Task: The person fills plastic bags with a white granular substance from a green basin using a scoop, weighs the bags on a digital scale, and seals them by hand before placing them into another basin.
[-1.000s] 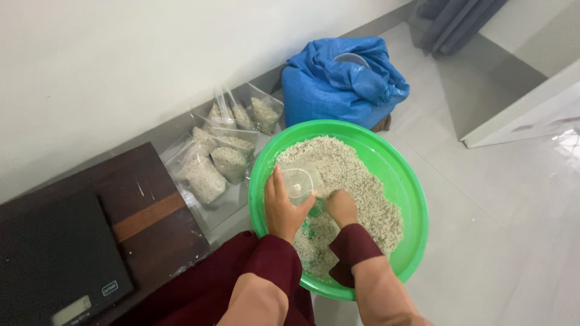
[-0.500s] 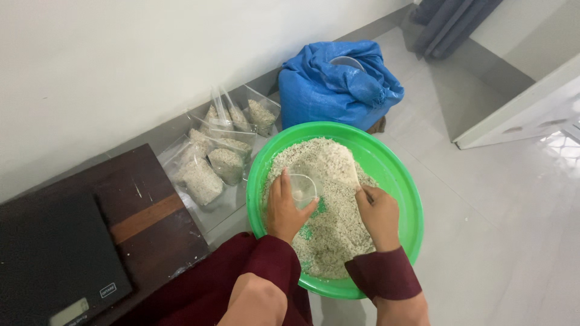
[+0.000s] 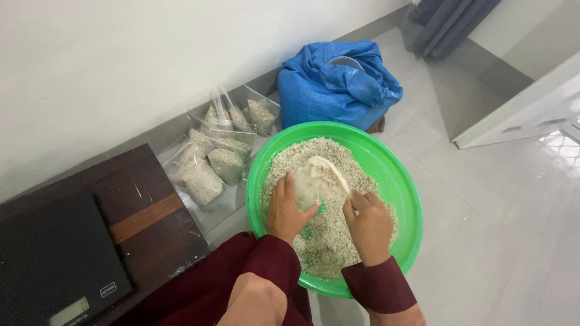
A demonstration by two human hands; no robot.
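Head view. A green basin (image 3: pixel 403 181) on the floor holds pale grain (image 3: pixel 338 241). The left hand (image 3: pixel 286 208) grips the near side of a clear bag (image 3: pixel 314 178), thumb against its front, holding the bag mouth-up over the grain in the middle of the basin. The right hand (image 3: pixel 370 224) pinches the bag's far edge between thumb and fingers, keeping the mouth spread; grain shows inside the bag. Dark red sleeves cover both forearms. Left of the basin, filled bags (image 3: pixel 212 163) of the same grain lie against the wall. A blue sack (image 3: pixel 338 84) stands just behind the basin. A black scale (image 3: pixel 54 259) sits on a dark wooden board (image 3: pixel 151 211) at far left.
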